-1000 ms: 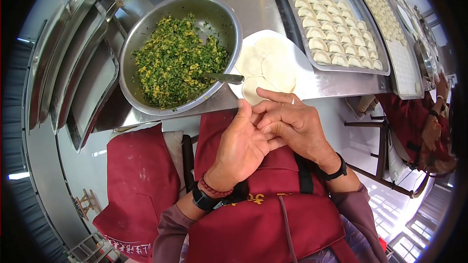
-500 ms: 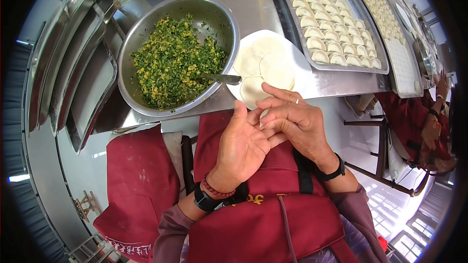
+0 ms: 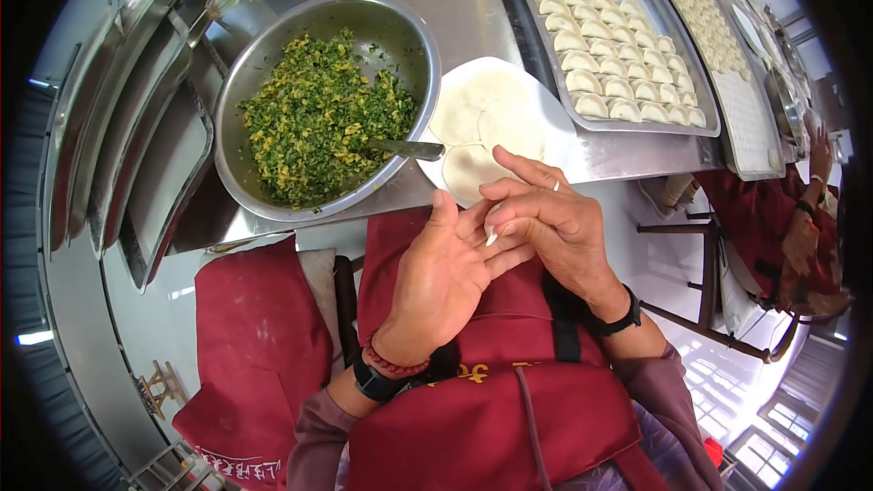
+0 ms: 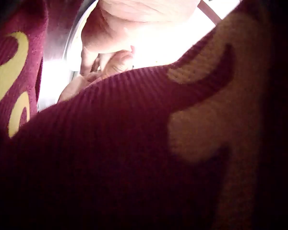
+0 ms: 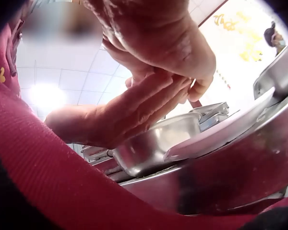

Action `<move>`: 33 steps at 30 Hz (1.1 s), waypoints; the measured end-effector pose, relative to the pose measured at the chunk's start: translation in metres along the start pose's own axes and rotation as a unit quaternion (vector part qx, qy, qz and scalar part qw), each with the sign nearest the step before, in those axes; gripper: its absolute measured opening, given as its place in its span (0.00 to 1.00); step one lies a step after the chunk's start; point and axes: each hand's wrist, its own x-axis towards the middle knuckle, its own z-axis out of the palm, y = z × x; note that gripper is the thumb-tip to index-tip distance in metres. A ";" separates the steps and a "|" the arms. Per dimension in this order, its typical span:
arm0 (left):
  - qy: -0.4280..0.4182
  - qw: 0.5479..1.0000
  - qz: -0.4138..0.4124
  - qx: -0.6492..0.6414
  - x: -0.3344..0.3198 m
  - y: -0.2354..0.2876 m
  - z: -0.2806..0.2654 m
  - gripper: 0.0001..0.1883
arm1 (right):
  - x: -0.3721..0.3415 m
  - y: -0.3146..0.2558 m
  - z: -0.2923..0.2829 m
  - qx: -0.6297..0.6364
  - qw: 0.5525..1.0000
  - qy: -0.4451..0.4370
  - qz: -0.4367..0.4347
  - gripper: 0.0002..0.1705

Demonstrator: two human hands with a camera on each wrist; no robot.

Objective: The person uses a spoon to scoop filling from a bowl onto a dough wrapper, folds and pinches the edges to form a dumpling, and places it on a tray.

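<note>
Palm up and fingers extended, the left hand (image 3: 444,271) is in front of the white plate (image 3: 562,141). The right hand (image 3: 566,241) pinches a small white piece (image 3: 492,236) between thumb and forefinger, over the left fingers. Round dough wrappers (image 3: 509,132) lie on the plate, partly overlapping. In the right wrist view the right hand (image 5: 158,36) meets the left hand (image 5: 129,112); the plate (image 5: 221,136) shows behind. Red cloth covers much of the left wrist view, with the left hand (image 4: 139,19) at its top.
Left of the plate stands a metal bowl (image 3: 426,44) of chopped green and yellow filling, a metal handle (image 3: 414,149) leaning over its rim. A tray of folded dumplings (image 3: 596,29) is at the right. Metal trays (image 3: 173,164) stand at the left; another person's arm (image 3: 802,236) shows far right.
The small white piece has come into clear view between the right thumb and forefinger. Both hands have shifted slightly, staying together. The bowl, plate and trays appear slightly further left.
</note>
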 end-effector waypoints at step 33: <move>-0.010 0.989 0.031 -0.147 0.005 -0.018 -0.014 0.19 | 0.002 -0.006 0.002 -0.074 0.992 0.065 -0.079 0.20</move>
